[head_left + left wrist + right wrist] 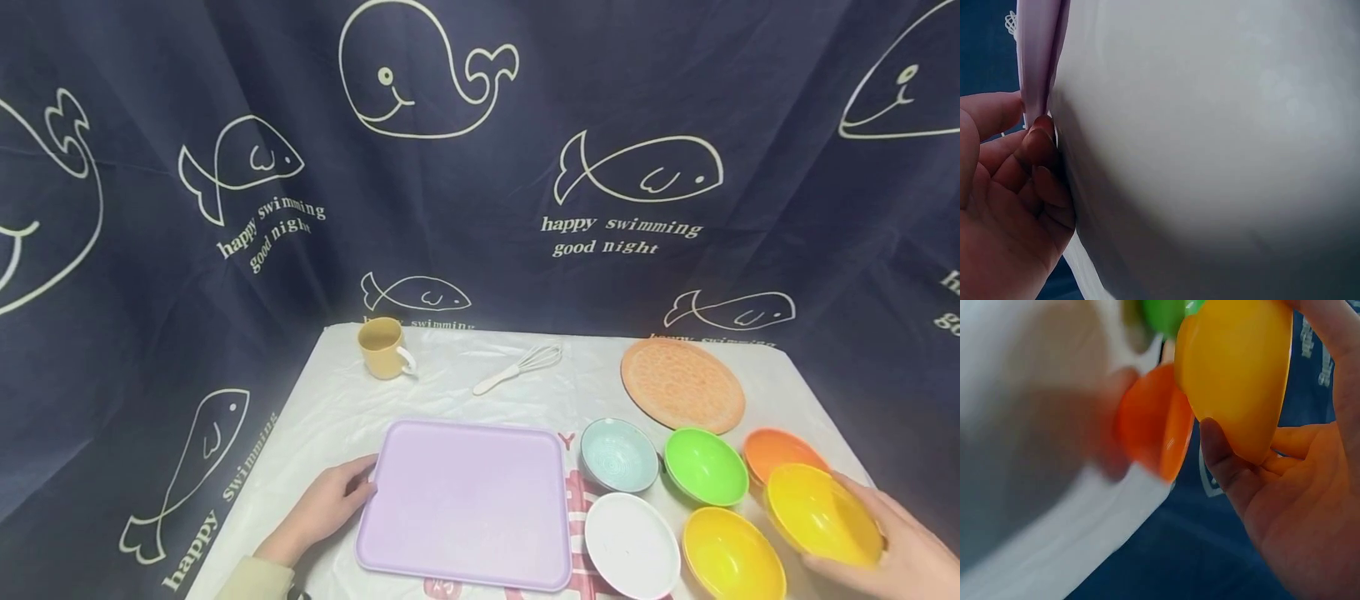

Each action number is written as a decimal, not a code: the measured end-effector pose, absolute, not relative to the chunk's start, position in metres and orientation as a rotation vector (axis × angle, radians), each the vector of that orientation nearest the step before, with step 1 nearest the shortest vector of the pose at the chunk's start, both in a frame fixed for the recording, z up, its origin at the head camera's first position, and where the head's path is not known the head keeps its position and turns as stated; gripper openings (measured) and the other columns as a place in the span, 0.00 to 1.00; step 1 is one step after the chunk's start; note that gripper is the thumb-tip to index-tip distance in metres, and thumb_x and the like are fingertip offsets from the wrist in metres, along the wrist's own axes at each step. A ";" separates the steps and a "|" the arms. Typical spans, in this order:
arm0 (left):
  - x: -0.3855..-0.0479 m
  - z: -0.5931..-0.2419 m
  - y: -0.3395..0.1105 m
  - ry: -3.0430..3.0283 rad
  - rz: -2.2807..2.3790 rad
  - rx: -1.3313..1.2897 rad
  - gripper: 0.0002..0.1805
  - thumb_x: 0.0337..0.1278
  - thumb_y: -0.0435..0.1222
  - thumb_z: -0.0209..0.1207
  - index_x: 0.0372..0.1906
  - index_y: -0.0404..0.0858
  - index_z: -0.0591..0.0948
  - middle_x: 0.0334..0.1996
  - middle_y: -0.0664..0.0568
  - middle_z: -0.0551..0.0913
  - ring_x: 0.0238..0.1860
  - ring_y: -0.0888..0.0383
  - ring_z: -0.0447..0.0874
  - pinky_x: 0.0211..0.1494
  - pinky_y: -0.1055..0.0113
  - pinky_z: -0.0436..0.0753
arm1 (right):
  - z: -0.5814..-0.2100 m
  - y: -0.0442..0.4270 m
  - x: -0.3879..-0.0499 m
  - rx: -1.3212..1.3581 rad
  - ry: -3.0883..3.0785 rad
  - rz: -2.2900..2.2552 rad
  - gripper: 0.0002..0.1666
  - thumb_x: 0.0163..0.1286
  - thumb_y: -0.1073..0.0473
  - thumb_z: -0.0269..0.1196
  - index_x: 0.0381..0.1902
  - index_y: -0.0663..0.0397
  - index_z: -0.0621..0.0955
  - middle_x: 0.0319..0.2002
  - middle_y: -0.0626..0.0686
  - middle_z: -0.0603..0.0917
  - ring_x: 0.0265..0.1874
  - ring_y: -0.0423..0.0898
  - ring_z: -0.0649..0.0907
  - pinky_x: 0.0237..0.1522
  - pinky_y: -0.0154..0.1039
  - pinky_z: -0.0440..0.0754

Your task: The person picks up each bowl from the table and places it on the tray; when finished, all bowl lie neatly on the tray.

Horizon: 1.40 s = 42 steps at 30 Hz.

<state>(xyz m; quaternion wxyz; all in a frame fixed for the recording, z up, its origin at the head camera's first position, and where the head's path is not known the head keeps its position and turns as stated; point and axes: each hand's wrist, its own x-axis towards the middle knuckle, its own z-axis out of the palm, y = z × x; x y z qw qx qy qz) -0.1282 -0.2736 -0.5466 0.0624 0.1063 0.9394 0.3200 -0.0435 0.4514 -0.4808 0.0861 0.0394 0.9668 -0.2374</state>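
My left hand (330, 504) pinches the left edge of a lilac tray (465, 504) lying on the table; in the left wrist view thumb and fingers (1041, 150) close on the tray's rim (1038, 56). At the far right my right hand (892, 542) grips a yellow bowl (823, 512) by its right side, its opening facing up. The right wrist view shows this bowl (1235, 375) between thumb and fingers, beside an orange bowl (1154, 422). In the head view the held bowl overlaps the front of the orange bowl (780, 450).
Left of the held bowl are a second yellow bowl (731, 554), a green bowl (705, 467), a white bowl (632, 546) and a light blue bowl (618, 456). Farther back lie a round orange-brown mat (682, 383), a whisk (519, 369) and a yellow mug (382, 350).
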 end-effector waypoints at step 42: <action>-0.127 -0.548 -0.273 2.808 1.027 0.219 0.27 0.72 0.42 0.63 0.71 0.39 0.78 0.24 0.64 0.76 0.35 0.65 0.78 0.57 0.50 0.81 | -0.470 0.119 -0.208 -0.750 2.797 -0.996 0.64 0.45 0.44 0.85 0.73 0.64 0.68 0.64 0.60 0.76 0.60 0.55 0.78 0.63 0.56 0.76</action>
